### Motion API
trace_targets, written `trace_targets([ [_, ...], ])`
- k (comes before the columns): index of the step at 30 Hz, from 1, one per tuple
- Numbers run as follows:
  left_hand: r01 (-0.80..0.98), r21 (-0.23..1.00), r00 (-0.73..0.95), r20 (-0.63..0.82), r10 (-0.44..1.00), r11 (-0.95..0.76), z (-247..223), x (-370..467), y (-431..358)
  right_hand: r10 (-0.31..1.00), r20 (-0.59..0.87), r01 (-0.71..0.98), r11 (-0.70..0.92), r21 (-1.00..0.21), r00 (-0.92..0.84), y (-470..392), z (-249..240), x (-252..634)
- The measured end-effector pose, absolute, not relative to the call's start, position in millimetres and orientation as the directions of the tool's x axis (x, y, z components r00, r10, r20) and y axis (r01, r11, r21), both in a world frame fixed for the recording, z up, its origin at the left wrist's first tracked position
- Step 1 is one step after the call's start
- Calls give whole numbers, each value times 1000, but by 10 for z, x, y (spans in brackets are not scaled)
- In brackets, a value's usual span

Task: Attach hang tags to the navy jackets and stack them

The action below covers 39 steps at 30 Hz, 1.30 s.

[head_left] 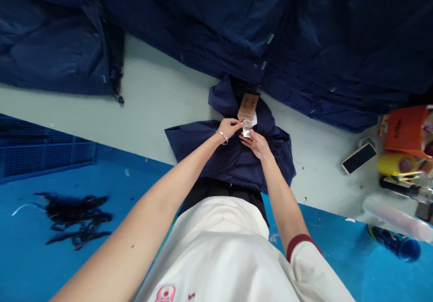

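Observation:
In front of me a navy garment [230, 157] lies bunched at the near edge of the table, part of it hanging over. My left hand [231, 126], a silver bangle at its wrist, is closed with thumb and forefinger pinching a small white label [247, 128]. On the label's lower right side, my right hand [256, 143] grips it between thumb and fingers. Just above both hands a brown cardboard hang tag [248, 107] with dark print rests on the garment. Part of a white tag shows beneath it.
Stacked navy garments [216, 22] cover the table's far side; another navy pile [54, 45] lies left. On the right are a phone [359, 158], an orange box [407, 130] and a yellow tape roll [395, 163]. Dark strips [79, 216] lie on the blue floor.

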<state>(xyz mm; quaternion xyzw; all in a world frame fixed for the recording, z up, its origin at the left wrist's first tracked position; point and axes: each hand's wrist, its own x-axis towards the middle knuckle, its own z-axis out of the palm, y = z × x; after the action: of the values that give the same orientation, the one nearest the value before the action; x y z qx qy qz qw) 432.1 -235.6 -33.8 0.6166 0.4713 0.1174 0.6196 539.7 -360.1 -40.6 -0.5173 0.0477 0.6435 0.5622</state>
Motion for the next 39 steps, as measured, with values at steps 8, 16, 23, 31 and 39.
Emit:
trace_targets([
  [8,436,874,515,-439,736,215,-348,4341,-2348,688,-710,-783,-355,-510,151,-3621,-426,5412],
  [16,420,876,513,-446,733,238,-322,4343,-2354,682,-710,-782,-342,-521,175,-3615,-402,5397],
  [23,463,877,602,-416,682,125,-287,4307,-2336,641,-737,-773,-352,-528,211,-3570,-277,5348],
  [31,571,794,545,-176,820,-209,-29,4049,-2410,471,-641,-432,-482,-762,606,-3329,-71,5554],
  [39,437,895,548,-340,764,85,125,3790,-2613,507,-522,-112,-635,-764,686,-2847,-53,5726],
])
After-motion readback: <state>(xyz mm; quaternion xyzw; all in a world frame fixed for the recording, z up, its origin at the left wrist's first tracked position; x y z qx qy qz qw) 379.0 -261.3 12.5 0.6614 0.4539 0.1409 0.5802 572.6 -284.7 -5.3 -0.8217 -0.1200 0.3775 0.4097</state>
